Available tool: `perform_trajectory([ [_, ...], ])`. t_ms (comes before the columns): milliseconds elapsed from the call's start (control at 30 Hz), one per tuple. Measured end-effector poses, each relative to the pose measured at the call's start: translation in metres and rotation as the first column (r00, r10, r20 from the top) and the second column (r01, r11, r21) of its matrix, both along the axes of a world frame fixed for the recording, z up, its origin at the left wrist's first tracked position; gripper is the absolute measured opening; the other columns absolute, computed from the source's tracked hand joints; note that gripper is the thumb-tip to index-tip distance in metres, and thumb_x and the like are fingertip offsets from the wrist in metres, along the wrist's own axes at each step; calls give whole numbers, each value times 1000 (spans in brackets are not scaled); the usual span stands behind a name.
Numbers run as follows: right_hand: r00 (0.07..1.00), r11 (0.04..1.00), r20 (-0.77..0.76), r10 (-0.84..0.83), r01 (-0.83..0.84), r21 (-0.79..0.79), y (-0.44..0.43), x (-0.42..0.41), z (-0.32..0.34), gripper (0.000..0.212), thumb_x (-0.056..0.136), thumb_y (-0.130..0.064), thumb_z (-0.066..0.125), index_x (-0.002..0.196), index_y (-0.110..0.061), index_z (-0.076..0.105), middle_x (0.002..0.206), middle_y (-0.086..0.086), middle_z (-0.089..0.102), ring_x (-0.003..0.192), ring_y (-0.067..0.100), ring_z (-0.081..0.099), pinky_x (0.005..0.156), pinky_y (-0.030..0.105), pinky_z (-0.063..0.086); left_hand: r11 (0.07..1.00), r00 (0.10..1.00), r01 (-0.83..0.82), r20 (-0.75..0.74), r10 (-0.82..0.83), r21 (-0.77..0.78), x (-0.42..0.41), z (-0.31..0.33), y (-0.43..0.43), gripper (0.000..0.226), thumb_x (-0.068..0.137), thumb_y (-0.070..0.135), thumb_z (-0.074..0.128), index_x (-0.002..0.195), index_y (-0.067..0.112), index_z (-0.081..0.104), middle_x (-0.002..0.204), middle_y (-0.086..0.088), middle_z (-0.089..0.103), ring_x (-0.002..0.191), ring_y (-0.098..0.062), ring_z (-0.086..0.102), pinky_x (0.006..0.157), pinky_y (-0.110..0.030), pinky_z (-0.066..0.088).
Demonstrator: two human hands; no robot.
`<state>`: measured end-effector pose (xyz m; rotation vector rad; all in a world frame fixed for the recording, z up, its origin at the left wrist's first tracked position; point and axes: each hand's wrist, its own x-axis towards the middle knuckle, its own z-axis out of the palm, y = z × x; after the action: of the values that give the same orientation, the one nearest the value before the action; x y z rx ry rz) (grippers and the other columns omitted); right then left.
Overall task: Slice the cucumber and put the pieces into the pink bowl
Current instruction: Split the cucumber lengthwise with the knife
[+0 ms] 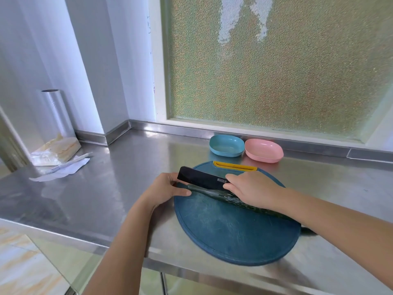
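Observation:
A long dark green cucumber (214,193) lies diagonally across the round blue cutting board (234,231); its right end pokes out past the board's edge under my right forearm. My left hand (165,188) pinches the cucumber's left end, thumb in front and fingers behind. My right hand (253,190) grips the handle of a black knife (202,179), the handle hidden in my fist. The blade stands on edge along the cucumber's left part, its tip by my left fingers. The pink bowl (264,151) sits behind the board with nothing in it.
A blue bowl (226,145) stands just left of the pink one, near the window ledge. On the steel counter (106,188) at far left are a roll of film (56,112), a bag (57,152) and papers (63,170). The counter's front edge is close.

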<state>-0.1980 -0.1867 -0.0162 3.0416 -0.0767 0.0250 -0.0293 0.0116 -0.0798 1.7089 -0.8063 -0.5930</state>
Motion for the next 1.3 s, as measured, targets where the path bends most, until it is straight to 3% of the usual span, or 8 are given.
perform_trajectory([
  [233, 999, 1000, -35, 10, -10, -13, 4, 1, 5, 34, 103, -40, 29, 81, -15, 36, 61, -2, 38, 52, 13, 34, 54, 37, 25, 1000, 1000, -4, -28, 4, 2, 5, -1, 8, 36, 69, 9, 81, 103, 14, 71, 105, -4, 71, 102, -22, 65, 97, -41, 48],
  [533, 995, 997, -99, -14, 7, -72, 13, 4, 15, 32, 103, -39, 28, 84, -15, 37, 63, -4, 37, 56, 15, 36, 54, 36, 26, 997, 999, -47, -5, 47, -60, -4, 3, 7, 46, 68, -2, 79, 109, 13, 63, 107, 6, 69, 98, -2, 64, 79, -11, 48],
  [633, 993, 999, -113, -16, 11, -51, 14, 5, 17, 33, 103, -38, 29, 82, -15, 38, 63, -3, 39, 54, 10, 34, 56, 36, 27, 996, 999, -45, -20, 44, -74, -4, 2, 8, 49, 67, -3, 79, 112, 8, 61, 110, 2, 68, 102, -7, 64, 83, -16, 49],
  [767, 990, 999, -140, -12, 6, -40, 15, 7, 19, 34, 103, -38, 29, 83, -13, 40, 65, -3, 40, 61, 19, 40, 56, 35, 27, 994, 998, -66, -28, 64, -83, -4, 1, 7, 52, 65, -5, 80, 112, 7, 59, 110, -2, 69, 105, -16, 64, 94, -29, 49],
  [867, 991, 999, -137, -6, -1, -47, 13, 9, 20, 34, 103, -38, 29, 83, -13, 40, 65, -3, 40, 56, 13, 36, 50, 32, 23, 989, 994, -109, -11, 108, -101, -6, 5, 6, 62, 66, 1, 81, 121, 13, 55, 110, 2, 67, 104, -11, 63, 95, -26, 48],
  [967, 992, 999, -126, 3, -10, -53, 14, 12, 16, 33, 103, -37, 29, 85, -13, 40, 64, -2, 38, 54, 12, 34, 52, 35, 25, 973, 987, -138, 54, 150, -184, -7, 10, 6, 45, 74, 14, 77, 116, 23, 62, 106, 7, 68, 102, -7, 62, 91, -19, 45],
  [1100, 990, 998, -139, 20, -27, -48, 12, 17, 15, 32, 103, -37, 29, 85, -14, 39, 65, -2, 38, 55, 12, 34, 53, 35, 25, 965, 983, -154, 62, 170, -210, -5, 11, -1, 11, 83, 8, 68, 93, 13, 70, 82, -1, 71, 76, -11, 64, 80, -23, 47],
  [1300, 990, 996, -137, 38, -49, -74, 10, 19, 15, 31, 104, -34, 30, 86, -12, 41, 70, 4, 47, 64, 24, 43, 56, 36, 29, 989, 991, -101, 76, 109, -106, 14, 20, -3, 8, 80, 3, 69, 86, 7, 72, 74, 2, 71, 70, -7, 63, 73, -17, 48],
])
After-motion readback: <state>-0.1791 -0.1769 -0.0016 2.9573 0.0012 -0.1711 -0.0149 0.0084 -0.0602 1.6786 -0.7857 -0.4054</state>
